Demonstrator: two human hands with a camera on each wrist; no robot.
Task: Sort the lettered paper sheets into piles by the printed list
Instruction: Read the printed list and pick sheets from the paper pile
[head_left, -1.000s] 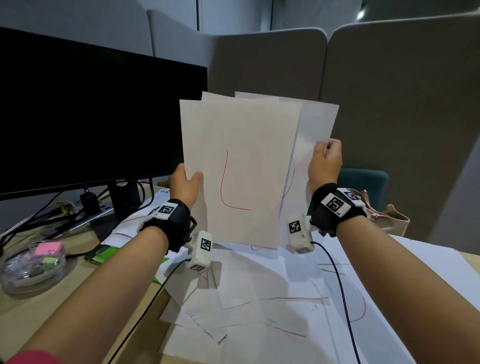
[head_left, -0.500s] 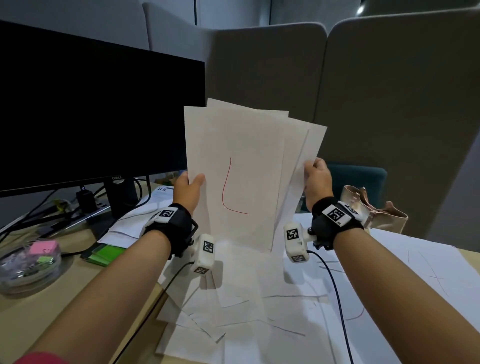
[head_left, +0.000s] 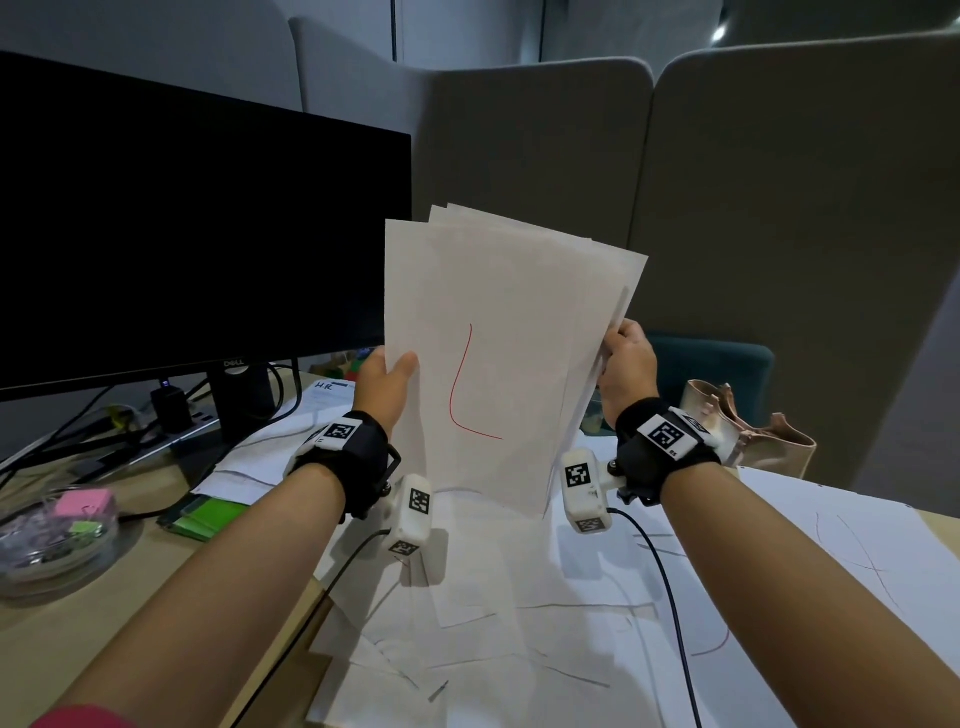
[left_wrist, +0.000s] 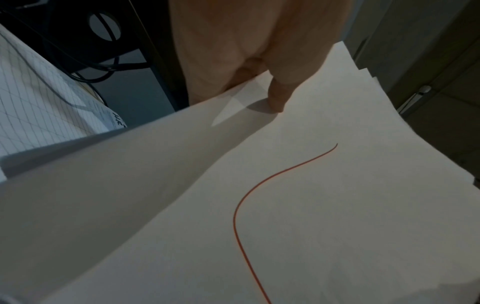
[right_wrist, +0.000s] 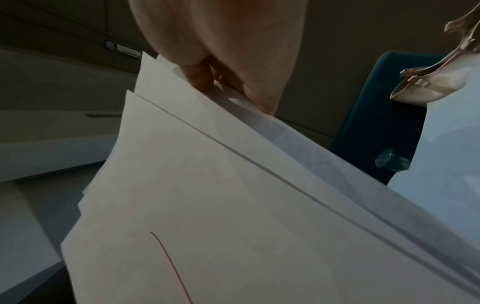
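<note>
1. Black Dell monitor (head_left: 197, 234) is standing at 10 o'clock on the desk (head_left: 62, 623), screen dark.
2. Loose sheets (head_left: 519, 623) with pen strokes are lying overlapped on the desk from 6 to 4 o'clock, below both wrists.
3. Fanned stack of paper sheets (head_left: 498, 322) is being held upright at centre frame, clear of the desk; the front sheet is showing a red "L" (head_left: 470, 389).
4. Beige handbag (head_left: 753, 441) is sitting at 3 o'clock, just beyond the right wrist.
5. Clear dish (head_left: 57, 535) with pink and green note pads is sitting at 8 o'clock; a printed list (head_left: 332, 395) is lying at the monitor foot.
6. Left hand (head_left: 387, 389) is pinching the stack's left edge, thumb (left_wrist: 278, 96) pressing on the front sheet, fingers hidden behind.
7. Right hand (head_left: 626, 364) is gripping the stack's right edge, fingers curled; in the right wrist view fingertips (right_wrist: 200, 80) are pinching the rear sheets.
</note>
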